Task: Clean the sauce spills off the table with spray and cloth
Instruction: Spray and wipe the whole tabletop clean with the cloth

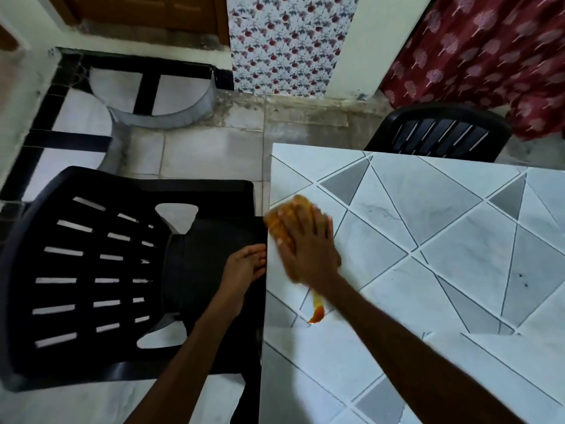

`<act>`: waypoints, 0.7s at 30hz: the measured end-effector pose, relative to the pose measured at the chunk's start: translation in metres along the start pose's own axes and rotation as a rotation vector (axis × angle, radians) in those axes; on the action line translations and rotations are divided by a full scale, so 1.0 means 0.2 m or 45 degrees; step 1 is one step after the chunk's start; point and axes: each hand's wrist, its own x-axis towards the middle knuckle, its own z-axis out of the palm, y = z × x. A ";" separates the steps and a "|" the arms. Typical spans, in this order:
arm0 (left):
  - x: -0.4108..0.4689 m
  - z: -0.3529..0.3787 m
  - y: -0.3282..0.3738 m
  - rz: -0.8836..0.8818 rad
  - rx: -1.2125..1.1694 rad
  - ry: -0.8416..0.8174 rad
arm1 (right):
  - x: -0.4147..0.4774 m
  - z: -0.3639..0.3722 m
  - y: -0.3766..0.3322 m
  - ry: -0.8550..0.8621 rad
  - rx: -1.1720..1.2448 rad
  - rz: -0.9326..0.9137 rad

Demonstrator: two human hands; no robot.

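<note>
We had our right hand (308, 249) spread flat, fingers straight, nothing clenched, just pressing down on the soft orange cloth (287, 215). The cloth sat under the fingers and poked out ahead of the fingertips, right at the left edge of the glossy white-and-grey triangle-patterned table (458, 240). The hand was blurred, so prob. mid-stroke. Our left hand (244, 264) hung just left of the grip, at or just under the table edge, fingers loose & grasping nothing. Whether it touched the edge we couldn't tell. Behind the right wrist, on our side, lay the orange-brown sauce streak (316, 313) w/ a fat blob at its near end, not yet wiped. To do this step well we judged it best to keep palm pressure even, pull strokes inward away from the edge so nothing went over the side, and turn the cloth to a clean face before taking the streak behind the wrist. No spray bottle was in view. The surface looked smooth & shiny, so it should've wiped easily. If the dark lines were grooves, sauce could lodge there. Left of the grip & lower stood a black slatted plastic chair (91, 270). Beyond the fingertips, past the far table edge, was a second black plastic chair (440, 133), w/ a maroon tree-print curtain (489, 56) and a white floral-print curtain (284, 41) further off, above pale, grubby floor tiles (198, 148).
</note>
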 end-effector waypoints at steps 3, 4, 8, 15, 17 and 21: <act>0.00 0.01 0.00 0.018 0.033 0.019 | 0.41 -0.04 0.00 -0.035 0.053 0.271; 0.00 0.00 0.01 0.019 0.044 0.031 | 0.46 -0.04 -0.02 -0.041 0.063 0.307; 0.01 0.03 0.02 0.106 0.084 0.091 | 0.10 0.00 -0.04 0.072 0.064 0.156; 0.08 0.22 0.04 0.409 0.570 0.293 | -0.50 0.02 0.15 0.026 0.084 0.065; 0.07 0.27 0.03 0.574 0.736 0.347 | -0.35 0.00 0.22 -0.001 0.067 0.156; 0.08 0.29 -0.01 0.764 1.004 0.313 | 0.07 -0.09 0.50 -0.064 0.062 0.418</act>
